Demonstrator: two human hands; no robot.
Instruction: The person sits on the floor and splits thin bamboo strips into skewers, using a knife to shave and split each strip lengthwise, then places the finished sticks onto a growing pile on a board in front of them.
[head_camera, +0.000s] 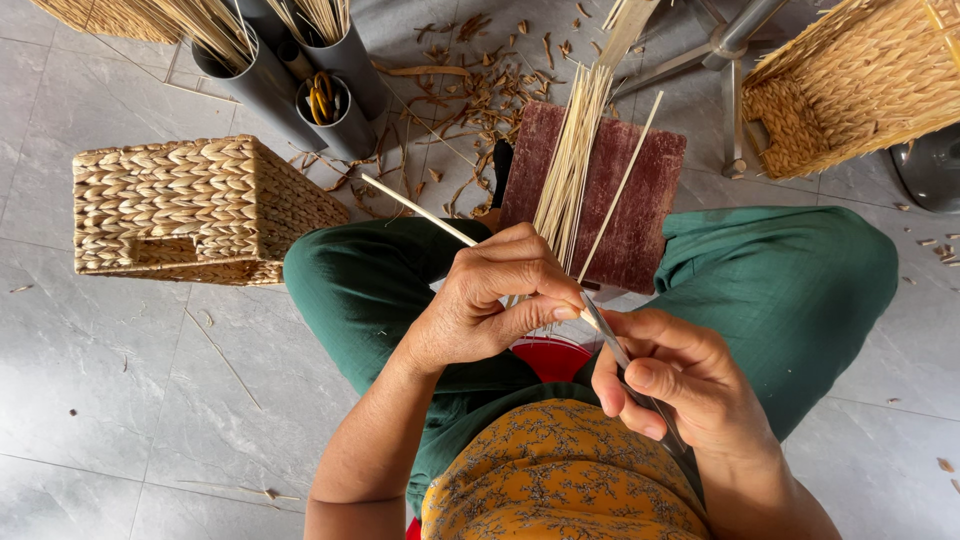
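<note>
At far left a woven basket lies on the tiled floor just beside the person's knee, apart from the hands, with open tile in front of it. Behind it stand grey tubes holding reed stock and a yellow-handled tool, near enough to reach. Toward the centre, the left hand is closed around a thin pale strip, thumb and forefinger pinching it where it meets the blade; the strip's free end runs up and left, clear of the knee, so it has room to slide. Ahead of the hands a dark red block sits between the knees and carries a bundle of pale strips, likely kept there as ready stock. Shavings litter the floor beyond the block. The right hand is closed around a knife, thumb pressed on its flat, the blade tip touching the strip at the left thumb; the angle suggests controlled paring. At far right a second woven basket stands near a metal stool leg, well apart from the hands.
</note>
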